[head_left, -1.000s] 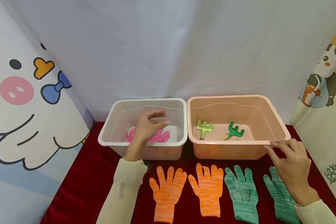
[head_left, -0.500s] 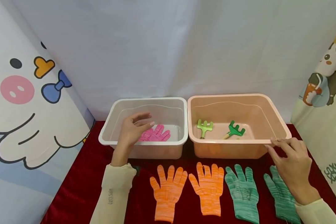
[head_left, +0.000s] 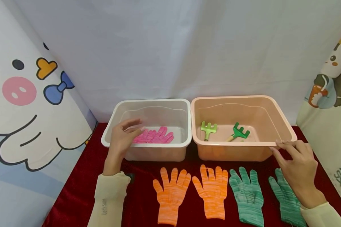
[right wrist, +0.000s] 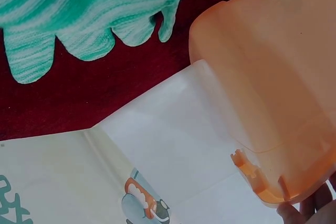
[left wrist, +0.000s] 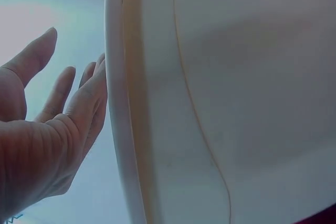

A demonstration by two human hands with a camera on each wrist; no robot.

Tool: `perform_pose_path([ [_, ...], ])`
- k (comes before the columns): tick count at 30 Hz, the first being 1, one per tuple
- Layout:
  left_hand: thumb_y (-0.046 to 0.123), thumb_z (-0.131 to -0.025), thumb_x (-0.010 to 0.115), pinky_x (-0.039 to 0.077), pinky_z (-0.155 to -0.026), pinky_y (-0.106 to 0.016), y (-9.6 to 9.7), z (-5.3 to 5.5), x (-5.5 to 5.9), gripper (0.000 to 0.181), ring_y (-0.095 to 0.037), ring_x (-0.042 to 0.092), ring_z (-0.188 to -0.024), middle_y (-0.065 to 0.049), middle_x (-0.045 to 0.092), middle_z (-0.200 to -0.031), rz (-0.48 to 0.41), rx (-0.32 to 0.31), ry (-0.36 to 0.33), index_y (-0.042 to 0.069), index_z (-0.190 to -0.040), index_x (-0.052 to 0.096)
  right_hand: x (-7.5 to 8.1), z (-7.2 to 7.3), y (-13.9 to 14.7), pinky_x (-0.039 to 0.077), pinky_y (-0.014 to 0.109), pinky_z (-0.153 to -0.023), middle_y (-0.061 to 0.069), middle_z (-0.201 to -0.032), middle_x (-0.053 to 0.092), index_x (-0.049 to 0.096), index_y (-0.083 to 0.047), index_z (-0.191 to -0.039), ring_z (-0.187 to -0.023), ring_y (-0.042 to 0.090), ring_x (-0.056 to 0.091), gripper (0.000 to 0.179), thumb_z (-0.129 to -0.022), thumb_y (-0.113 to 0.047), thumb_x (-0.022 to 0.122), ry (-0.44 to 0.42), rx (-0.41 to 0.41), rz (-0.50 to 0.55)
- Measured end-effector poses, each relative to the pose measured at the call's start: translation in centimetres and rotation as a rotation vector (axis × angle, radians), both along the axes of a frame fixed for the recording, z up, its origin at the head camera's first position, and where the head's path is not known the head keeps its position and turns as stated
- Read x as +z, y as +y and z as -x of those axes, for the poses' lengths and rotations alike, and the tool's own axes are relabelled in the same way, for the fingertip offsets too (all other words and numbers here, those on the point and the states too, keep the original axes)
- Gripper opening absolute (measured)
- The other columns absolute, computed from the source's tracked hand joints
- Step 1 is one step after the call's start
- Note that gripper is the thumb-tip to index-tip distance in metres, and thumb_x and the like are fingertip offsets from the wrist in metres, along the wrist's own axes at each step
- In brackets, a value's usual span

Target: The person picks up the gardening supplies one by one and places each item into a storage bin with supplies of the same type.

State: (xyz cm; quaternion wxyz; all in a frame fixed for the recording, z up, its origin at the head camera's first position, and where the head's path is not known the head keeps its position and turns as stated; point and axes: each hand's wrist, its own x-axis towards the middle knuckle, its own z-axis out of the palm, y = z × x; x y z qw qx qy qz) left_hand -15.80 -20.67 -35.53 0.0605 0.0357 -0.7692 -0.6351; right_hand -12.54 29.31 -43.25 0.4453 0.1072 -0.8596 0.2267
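Over the front left part of the white plastic bin [head_left: 146,102] is my left hand [head_left: 120,138], fingers loosely bent and nothing in its grasp. Pink gloves [head_left: 159,136] lie inside that bin. In the left wrist view, the left fingers [left wrist: 86,95] overlap the bin's rim. My right hand [head_left: 299,162] pinches the front right corner of the peach plastic bin [head_left: 233,102], thumb under the rim. A light green hand rake [head_left: 208,127] and a darker green hand rake [head_left: 240,131] lie in the peach bin.
In front of the bins, two orange gloves [head_left: 170,195] [head_left: 214,192] and two green gloves [head_left: 247,195] [head_left: 287,198] lie flat on the dark red cloth [head_left: 74,186]. A pale curtain [head_left: 153,50] hangs behind, with printed panels on both sides.
My left hand has moved left and slightly toward me over the white bin, uncovering more of the pink gloves. The right hand has kept its place at the peach bin's corner.
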Motion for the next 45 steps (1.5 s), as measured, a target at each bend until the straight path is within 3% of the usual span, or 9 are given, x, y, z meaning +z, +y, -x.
perform_pose_path([
  [2,0.011,-0.08,0.073,0.051,-0.077,-0.024,-0.4,-0.2,0.0,0.043,-0.019,0.061,-0.101,-0.014,0.057,-0.122,0.008,0.01,-0.012,0.005,-0.12,0.059,-0.1,0.0,0.0,0.047,0.056,-0.062,0.017,-0.086,0.061,0.072,-0.001,-0.09,-0.077,0.037,0.051,0.038,-0.078,-0.037,0.074,-0.003,-0.002,0.004],
  [7,0.019,-0.077,0.077,0.05,-0.077,-0.022,-1.3,-0.6,-0.1,0.048,-0.015,0.062,-0.099,-0.013,0.056,-0.123,-0.001,0.032,-0.02,0.005,-0.12,0.059,0.0,0.0,0.0,0.047,0.056,-0.062,0.017,-0.087,0.061,0.072,-0.001,-0.091,-0.077,0.037,0.051,0.033,-0.075,-0.029,0.078,-0.005,-0.002,0.003],
  [14,0.011,-0.081,0.072,0.05,-0.076,-0.023,-2.3,-1.3,-0.2,0.043,-0.011,0.063,-0.096,-0.012,0.058,-0.12,0.018,0.08,-0.037,0.004,-0.121,0.058,0.0,0.0,0.0,0.045,0.06,-0.059,0.018,-0.086,0.061,0.072,0.0,-0.091,-0.077,0.038,0.051,0.034,-0.076,-0.03,0.077,-0.002,0.008,0.01],
  [19,0.005,-0.079,0.073,0.051,-0.076,-0.025,-3.2,-1.6,-0.4,0.045,-0.012,0.063,-0.094,-0.008,0.06,-0.115,-0.033,0.107,-0.022,0.0,-0.121,0.058,-0.1,0.0,0.0,0.045,0.057,-0.059,0.017,-0.086,0.061,0.073,-0.001,-0.091,-0.077,0.037,0.051,0.037,-0.078,-0.035,0.075,0.009,0.005,0.009],
  [24,0.005,-0.078,0.074,0.05,-0.076,-0.02,-4.2,-1.9,-0.6,0.047,-0.011,0.063,-0.094,-0.014,0.058,-0.119,-0.063,0.137,-0.023,0.0,-0.121,0.057,-0.2,0.1,0.1,0.047,0.029,-0.076,0.017,-0.086,0.061,0.073,-0.001,-0.092,-0.078,0.037,0.051,0.032,-0.074,-0.027,0.079,0.011,0.008,0.008],
  [26,0.008,-0.078,0.075,0.049,-0.076,-0.018,-4.5,-2.1,-0.7,0.048,-0.011,0.063,-0.095,-0.015,0.056,-0.122,-0.049,0.145,-0.028,0.001,-0.122,0.057,-0.2,0.1,0.1,0.044,0.026,-0.075,0.017,-0.087,0.061,0.073,-0.002,-0.093,-0.078,0.038,0.051,0.031,-0.072,-0.024,0.08,0.009,0.006,0.005],
  [30,0.01,-0.078,0.075,0.049,-0.076,-0.018,-5.1,-2.5,-0.8,0.05,-0.011,0.063,-0.096,-0.009,0.058,-0.118,-0.067,0.153,-0.028,0.001,-0.123,0.056,-0.1,0.1,0.1,0.046,0.046,-0.062,0.017,-0.087,0.061,0.073,-0.002,-0.093,-0.077,0.038,0.051,0.031,-0.072,-0.024,0.081,0.008,-0.001,-0.004],
  [38,0.009,-0.075,0.078,0.05,-0.074,-0.018,-6.4,-3.0,-1.3,0.053,-0.009,0.063,-0.094,-0.01,0.059,-0.117,-0.124,0.192,-0.008,0.0,-0.122,0.057,-0.3,0.1,0.1,0.044,0.023,-0.081,0.017,-0.088,0.062,0.073,-0.001,-0.093,-0.079,0.037,0.052,0.033,-0.067,-0.018,0.083,0.004,0.016,0.013],
  [45,0.012,-0.075,0.077,0.049,-0.073,-0.016,-7.1,-3.4,-1.6,0.048,-0.01,0.062,-0.097,-0.012,0.06,-0.119,0.001,0.259,0.029,0.004,-0.119,0.061,-0.2,0.2,0.1,0.05,0.046,-0.071,0.017,-0.088,0.062,0.073,-0.001,-0.091,-0.078,0.038,0.052,0.031,-0.069,-0.021,0.083,0.008,0.009,0.016],
])
